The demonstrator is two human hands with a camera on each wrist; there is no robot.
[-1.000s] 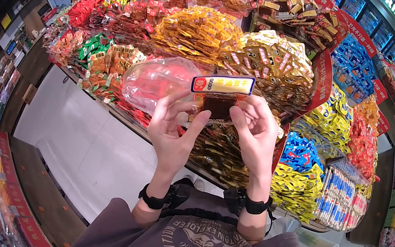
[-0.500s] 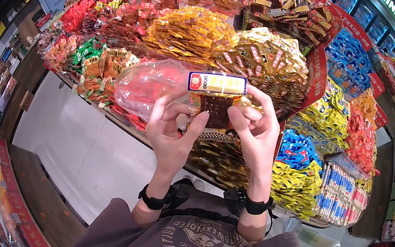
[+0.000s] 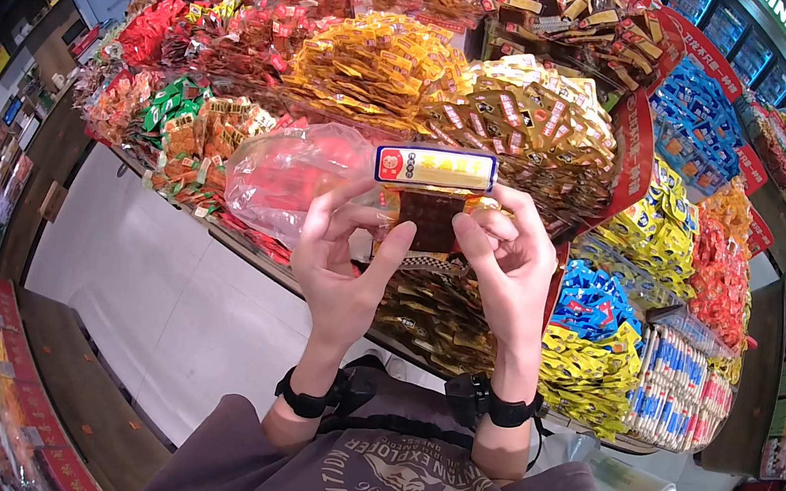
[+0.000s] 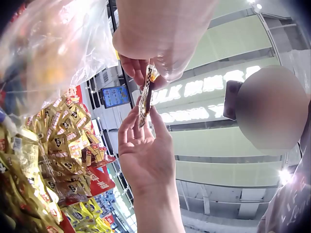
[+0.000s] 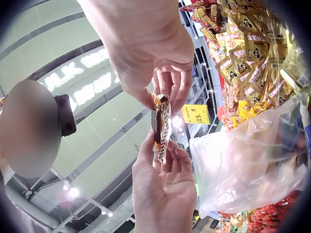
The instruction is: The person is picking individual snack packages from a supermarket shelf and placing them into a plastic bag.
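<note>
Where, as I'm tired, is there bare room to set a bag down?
Pale floor between the snack display and the brown surface at the head view's lower left has a bare stretch. The display is crowded: packets heap over it, and the left hand and right hand hold a packet beside a clear bag.

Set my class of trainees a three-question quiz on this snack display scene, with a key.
1. True or false: the left hand and the right hand both hold the brown snack packet.
2. Which colour borders the white label on that packet? A) green B) blue C) orange
3. Fill in: in the head view, the translucent plastic bag appears nearer the ____ hand.

Key: 1. True. 2. B. 3. Left.
</note>
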